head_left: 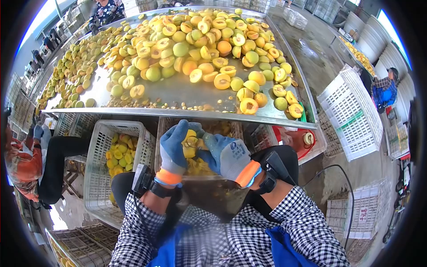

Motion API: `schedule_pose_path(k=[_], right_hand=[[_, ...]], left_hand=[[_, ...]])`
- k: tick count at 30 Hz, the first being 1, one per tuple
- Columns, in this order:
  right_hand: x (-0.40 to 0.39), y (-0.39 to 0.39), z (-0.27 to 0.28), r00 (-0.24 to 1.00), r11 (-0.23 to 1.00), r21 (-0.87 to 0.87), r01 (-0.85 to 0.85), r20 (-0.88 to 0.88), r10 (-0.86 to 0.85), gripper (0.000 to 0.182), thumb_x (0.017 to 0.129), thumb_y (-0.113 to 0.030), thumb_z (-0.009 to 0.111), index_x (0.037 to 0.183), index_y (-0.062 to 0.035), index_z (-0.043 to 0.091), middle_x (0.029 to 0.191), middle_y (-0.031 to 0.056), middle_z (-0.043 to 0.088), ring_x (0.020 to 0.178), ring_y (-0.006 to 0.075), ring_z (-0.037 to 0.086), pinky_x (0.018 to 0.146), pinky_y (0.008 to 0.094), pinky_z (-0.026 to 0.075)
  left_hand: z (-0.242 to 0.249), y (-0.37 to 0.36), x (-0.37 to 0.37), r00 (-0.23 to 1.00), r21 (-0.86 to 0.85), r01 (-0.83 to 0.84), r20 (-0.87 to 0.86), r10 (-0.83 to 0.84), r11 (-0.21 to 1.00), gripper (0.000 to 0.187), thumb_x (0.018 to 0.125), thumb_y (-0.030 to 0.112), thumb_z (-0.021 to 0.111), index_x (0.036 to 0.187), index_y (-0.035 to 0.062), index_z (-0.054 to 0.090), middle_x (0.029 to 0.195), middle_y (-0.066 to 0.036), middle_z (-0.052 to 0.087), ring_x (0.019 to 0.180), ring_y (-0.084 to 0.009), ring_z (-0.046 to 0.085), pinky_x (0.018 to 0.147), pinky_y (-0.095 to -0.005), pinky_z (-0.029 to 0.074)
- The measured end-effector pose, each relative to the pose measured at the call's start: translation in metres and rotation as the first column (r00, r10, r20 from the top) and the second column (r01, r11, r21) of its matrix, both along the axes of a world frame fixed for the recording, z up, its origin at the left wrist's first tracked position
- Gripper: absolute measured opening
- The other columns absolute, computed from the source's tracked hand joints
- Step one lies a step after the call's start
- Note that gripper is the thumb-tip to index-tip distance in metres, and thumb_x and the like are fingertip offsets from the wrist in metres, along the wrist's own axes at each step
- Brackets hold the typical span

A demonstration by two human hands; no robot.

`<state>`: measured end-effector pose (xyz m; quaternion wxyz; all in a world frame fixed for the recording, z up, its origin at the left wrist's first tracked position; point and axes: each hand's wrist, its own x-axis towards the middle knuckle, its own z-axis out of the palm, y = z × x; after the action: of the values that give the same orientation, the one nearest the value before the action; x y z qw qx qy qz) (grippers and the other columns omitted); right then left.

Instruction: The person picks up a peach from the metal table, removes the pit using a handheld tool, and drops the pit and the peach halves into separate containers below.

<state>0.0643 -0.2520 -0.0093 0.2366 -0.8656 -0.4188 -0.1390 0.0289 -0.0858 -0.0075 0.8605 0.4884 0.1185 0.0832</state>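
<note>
Both hands wear blue and grey gloves with orange cuffs and meet over a white crate [156,153] between the knees. My left hand [174,144] is closed round a yellow fruit [190,141]. At its right side, my right hand [224,153] has its fingers bent against the same fruit; whether it pinches a separate piece is hidden. Yellow fruit pieces [200,167] lie in the crate below. Just beyond the hands, a metal table [178,95] carries a large heap of halved and whole yellow-green fruit [180,49], with loose pits along its near edge.
A white crate of fruit [95,178] stands to the left, near a seated person [26,164]. Right of the knees is a red container [300,140]; a black cable [349,187] curves past. Stacked white crates [351,113] stand farther right. Another person [106,11] is beyond the table.
</note>
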Motion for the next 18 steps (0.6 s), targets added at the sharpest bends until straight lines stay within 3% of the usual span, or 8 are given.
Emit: schedule_pose_path(k=[4,7,11,14,16,18], right_hand=[[0.002,0.002,-0.002,1.0,0.998,-0.061,-0.012,0.027,0.014,0.033,0.093,-0.037,0.062,0.102,-0.0055,0.058,0.076,0.0114,0.061,0.063,0.0297,0.064,0.053,0.0446,0.049],[0.0,0.005,-0.005,0.999,0.999,-0.048,-0.021,-0.051,0.018,0.034,0.094,-0.037,0.061,0.103,-0.0049,0.059,0.077,0.0137,0.063,0.064,0.0321,0.065,0.055,0.0465,0.049],[-0.004,0.013,-0.013,0.976,0.994,0.103,-0.024,-0.214,0.046,0.034,0.095,-0.037,0.059,0.105,-0.0043,0.06,0.078,0.0172,0.066,0.067,0.0351,0.066,0.058,0.0485,0.05],[-0.007,0.019,-0.01,0.947,0.991,0.135,0.004,-0.318,0.04,0.033,0.096,-0.036,0.059,0.105,-0.0044,0.061,0.078,0.0182,0.067,0.069,0.0359,0.066,0.059,0.049,0.05],[-0.006,0.022,-0.009,0.944,0.989,0.141,0.032,-0.331,0.017,0.033,0.095,-0.036,0.059,0.104,-0.0049,0.061,0.078,0.0178,0.067,0.069,0.0357,0.067,0.059,0.049,0.05],[-0.002,0.019,-0.009,0.967,0.995,0.102,0.0,-0.255,0.026,0.032,0.095,-0.037,0.059,0.103,-0.0051,0.061,0.077,0.017,0.066,0.067,0.0349,0.066,0.058,0.0477,0.05]], left_hand=[[-0.006,0.004,0.0,1.0,-0.024,-0.009,-0.003,0.009,1.0,0.039,0.098,0.034,0.061,0.103,-0.0037,0.07,0.09,-0.011,0.071,0.08,-0.0182,0.068,0.075,-0.0287,0.054],[-0.009,0.003,0.001,0.999,0.026,-0.047,0.001,0.047,0.999,0.036,0.097,0.031,0.062,0.1,-0.0037,0.071,0.089,-0.01,0.071,0.08,-0.0176,0.067,0.074,-0.0286,0.054],[-0.002,-0.003,0.001,0.991,0.155,-0.134,0.047,0.128,0.979,0.032,0.097,0.027,0.061,0.098,-0.0039,0.071,0.087,-0.009,0.072,0.079,-0.0165,0.067,0.074,-0.0286,0.053],[-0.006,-0.003,0.005,0.978,0.157,-0.187,0.127,0.168,0.97,0.031,0.098,0.024,0.059,0.098,-0.004,0.071,0.088,-0.01,0.072,0.08,-0.016,0.067,0.075,-0.0286,0.053],[-0.008,-0.005,0.007,0.948,0.475,-0.298,0.245,0.201,0.828,0.031,0.099,0.024,0.058,0.099,-0.0039,0.071,0.089,-0.01,0.072,0.08,-0.0158,0.067,0.076,-0.0285,0.052],[-0.007,-0.003,0.005,0.976,0.182,-0.198,0.127,0.176,0.963,0.031,0.099,0.023,0.057,0.1,-0.0039,0.071,0.09,-0.01,0.073,0.082,-0.0157,0.067,0.077,-0.0285,0.052]])
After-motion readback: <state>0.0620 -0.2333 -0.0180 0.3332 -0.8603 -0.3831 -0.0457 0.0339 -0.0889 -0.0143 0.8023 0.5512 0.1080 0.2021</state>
